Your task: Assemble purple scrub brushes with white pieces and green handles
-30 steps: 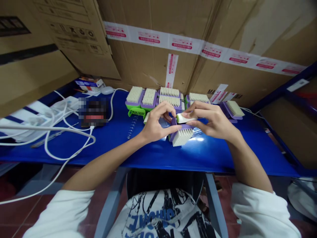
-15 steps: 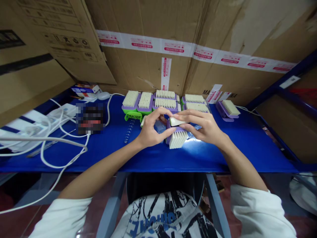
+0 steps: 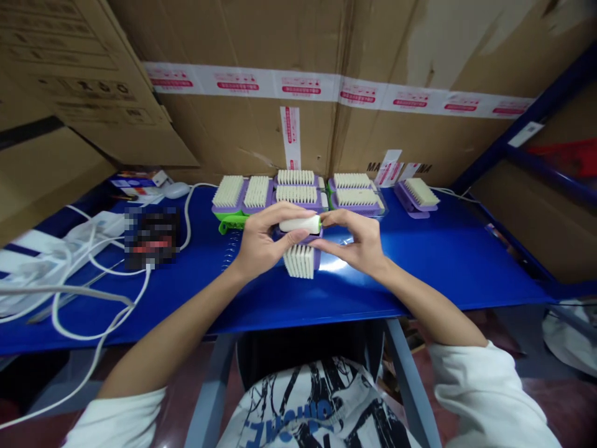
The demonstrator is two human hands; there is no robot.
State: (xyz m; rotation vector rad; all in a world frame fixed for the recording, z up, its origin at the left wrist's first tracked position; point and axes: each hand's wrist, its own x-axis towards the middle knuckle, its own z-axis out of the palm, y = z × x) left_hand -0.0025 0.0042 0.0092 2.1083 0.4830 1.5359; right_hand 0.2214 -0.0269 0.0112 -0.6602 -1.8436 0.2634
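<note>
Boxes [image 3: 261, 37] fill the top of frame | blue table [image 3: 448, 249] spans the middle | white cables [image 3: 74, 292] at left | brush row [image 3: 298, 190] above centre | my left hand [image 3: 261, 239] and right hand [image 3: 357, 242] both grip the purple brush [image 3: 301, 258] at centre, bristles toward me | white handle [image 3: 301, 224] pinched on top between my fingertips

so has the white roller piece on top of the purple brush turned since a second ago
Yes. The white roller piece was angled; now it lies level, parallel to the row of brushes, pinched between left hand and right hand.
</note>
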